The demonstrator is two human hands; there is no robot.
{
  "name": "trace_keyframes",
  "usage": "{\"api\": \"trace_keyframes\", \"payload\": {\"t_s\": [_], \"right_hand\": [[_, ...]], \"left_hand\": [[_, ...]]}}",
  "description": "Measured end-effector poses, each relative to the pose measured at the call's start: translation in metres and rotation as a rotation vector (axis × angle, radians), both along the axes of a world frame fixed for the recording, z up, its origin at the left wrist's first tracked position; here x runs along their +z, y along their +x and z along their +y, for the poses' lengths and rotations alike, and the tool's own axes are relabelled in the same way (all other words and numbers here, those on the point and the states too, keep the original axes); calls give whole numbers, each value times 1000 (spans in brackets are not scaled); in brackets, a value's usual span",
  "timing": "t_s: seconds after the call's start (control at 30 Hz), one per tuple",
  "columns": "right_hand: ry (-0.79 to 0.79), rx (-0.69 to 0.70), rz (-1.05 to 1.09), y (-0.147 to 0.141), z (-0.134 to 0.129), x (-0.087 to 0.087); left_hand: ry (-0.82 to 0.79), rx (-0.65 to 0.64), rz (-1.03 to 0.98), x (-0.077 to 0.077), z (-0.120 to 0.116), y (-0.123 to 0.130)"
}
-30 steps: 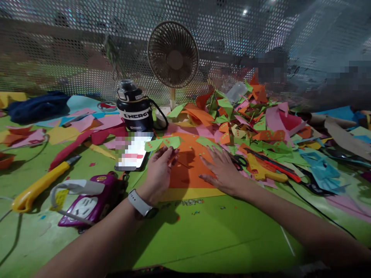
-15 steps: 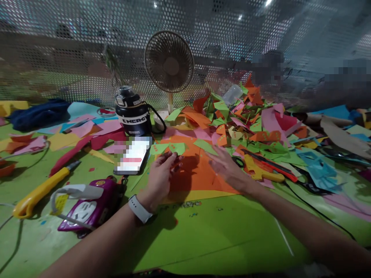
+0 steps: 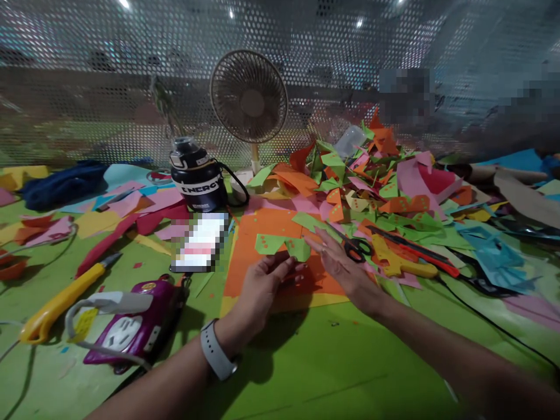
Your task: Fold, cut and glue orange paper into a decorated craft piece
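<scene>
Head view: I'm pinching the dotted green paper [image 3: 272, 242] in my left hand [image 3: 262, 287] over the orange sheet [image 3: 245, 236], inward from the bench's [image 3: 336, 361] near edge. My right hand [image 3: 345, 265] is hovering, fingers outstretched; I'm risking creases if that pinch tightens.

Green paper cutout [image 3: 275, 244] (apparently red-dotted); orange sheet [image 3: 245, 256]; yellow glue gun [image 3: 389, 256].

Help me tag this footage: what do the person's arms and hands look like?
Left hand and right hand are ungloved; no sleeves show. The left wrist wears a pale grey watch strap with small dark holes; the right is bare.
</scene>
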State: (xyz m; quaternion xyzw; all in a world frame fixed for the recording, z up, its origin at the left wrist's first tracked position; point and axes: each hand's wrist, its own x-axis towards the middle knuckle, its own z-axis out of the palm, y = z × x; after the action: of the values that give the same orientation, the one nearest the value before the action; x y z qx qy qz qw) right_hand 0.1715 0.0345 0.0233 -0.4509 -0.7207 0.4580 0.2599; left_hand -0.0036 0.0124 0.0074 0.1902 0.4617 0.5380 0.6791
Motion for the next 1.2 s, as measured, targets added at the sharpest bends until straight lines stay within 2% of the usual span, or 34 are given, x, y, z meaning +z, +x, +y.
{"api": "trace_keyframes", "payload": {"t_s": [0.17, 0.43, 0.63, 0.87, 1.2], "right_hand": [[49, 56, -110, -3, -4, -5], [99, 93, -194, -5, -6, -10], [206, 113, -274, -6, -5, -14], [278, 121, -302, -6, -7, -16], [303, 108, -360, -8, -8, -20]], "left_hand": [[14, -14, -35, -5, 0, 1], [50, -10, -50, -3, -3, 1], [79, -32, -39, -4, -3, 1], [95, -24, -32, -2, -3, 1], [124, -41, -8, -3, -4, 4]]}}
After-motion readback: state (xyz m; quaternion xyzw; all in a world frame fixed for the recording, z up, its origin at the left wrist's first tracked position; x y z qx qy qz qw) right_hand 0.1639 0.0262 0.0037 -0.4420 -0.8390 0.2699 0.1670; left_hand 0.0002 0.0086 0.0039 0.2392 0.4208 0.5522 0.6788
